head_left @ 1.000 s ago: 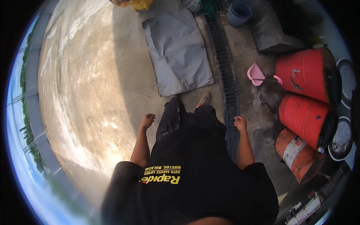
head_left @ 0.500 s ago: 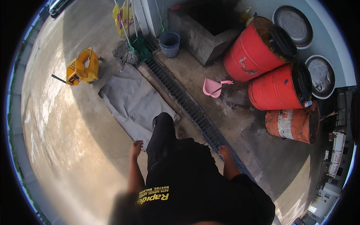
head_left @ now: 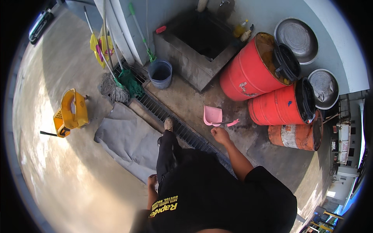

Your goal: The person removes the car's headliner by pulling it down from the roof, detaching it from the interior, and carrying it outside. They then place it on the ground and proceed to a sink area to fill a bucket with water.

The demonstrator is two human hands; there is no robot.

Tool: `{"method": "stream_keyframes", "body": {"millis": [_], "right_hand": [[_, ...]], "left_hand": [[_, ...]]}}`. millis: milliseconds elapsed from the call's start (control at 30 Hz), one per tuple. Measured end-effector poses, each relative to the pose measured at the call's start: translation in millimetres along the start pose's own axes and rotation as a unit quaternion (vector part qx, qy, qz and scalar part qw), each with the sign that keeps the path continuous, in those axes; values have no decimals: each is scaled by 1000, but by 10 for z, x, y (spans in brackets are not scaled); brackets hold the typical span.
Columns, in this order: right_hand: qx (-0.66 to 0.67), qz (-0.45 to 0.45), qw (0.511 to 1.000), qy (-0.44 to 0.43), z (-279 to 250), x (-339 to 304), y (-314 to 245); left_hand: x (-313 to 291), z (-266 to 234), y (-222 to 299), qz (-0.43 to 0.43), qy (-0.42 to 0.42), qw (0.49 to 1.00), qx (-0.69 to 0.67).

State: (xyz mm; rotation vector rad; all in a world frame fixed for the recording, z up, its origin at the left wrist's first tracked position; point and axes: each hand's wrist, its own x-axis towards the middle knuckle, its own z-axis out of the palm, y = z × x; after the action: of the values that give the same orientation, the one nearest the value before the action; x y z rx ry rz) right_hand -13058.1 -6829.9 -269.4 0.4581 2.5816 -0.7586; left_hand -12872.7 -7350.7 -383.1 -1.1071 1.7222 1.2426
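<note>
My right hand (head_left: 220,135) is held out at the right, fingers loosely curled, with nothing visible in it. Just beyond it on the concrete lies a pink dustpan (head_left: 213,115) with a handle; a gap separates the two. My left hand (head_left: 152,180) hangs low by my left leg, its fingers curled in and no object showing. Beside that leg a creased grey sheet (head_left: 128,136) is spread on the floor. One foot is forward, at the edge of the long drain grate (head_left: 186,132).
Red drums (head_left: 243,70) and an orange drum (head_left: 291,136) stand at right, near metal basins (head_left: 297,39). A concrete tub (head_left: 182,62), grey bucket (head_left: 160,73), mops (head_left: 116,91) and a green broom (head_left: 149,54) are at the back. A yellow mop wringer bucket (head_left: 74,110) stands left.
I have stepped forward, with one foot now showing at the drain. My right hand has swung forward toward the dustpan; my left hand has dropped back.
</note>
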Motion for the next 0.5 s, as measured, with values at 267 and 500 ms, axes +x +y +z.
{"method": "stream_keyframes", "body": {"millis": [267,500], "right_hand": [[59,34,990,127,-799,1500,-748],[233,212,929,192,-1051,2310,-240]], "left_hand": [[710,-595,2734,195,33,980,-38],[1314,-491,4875,314,87,945,28]]}}
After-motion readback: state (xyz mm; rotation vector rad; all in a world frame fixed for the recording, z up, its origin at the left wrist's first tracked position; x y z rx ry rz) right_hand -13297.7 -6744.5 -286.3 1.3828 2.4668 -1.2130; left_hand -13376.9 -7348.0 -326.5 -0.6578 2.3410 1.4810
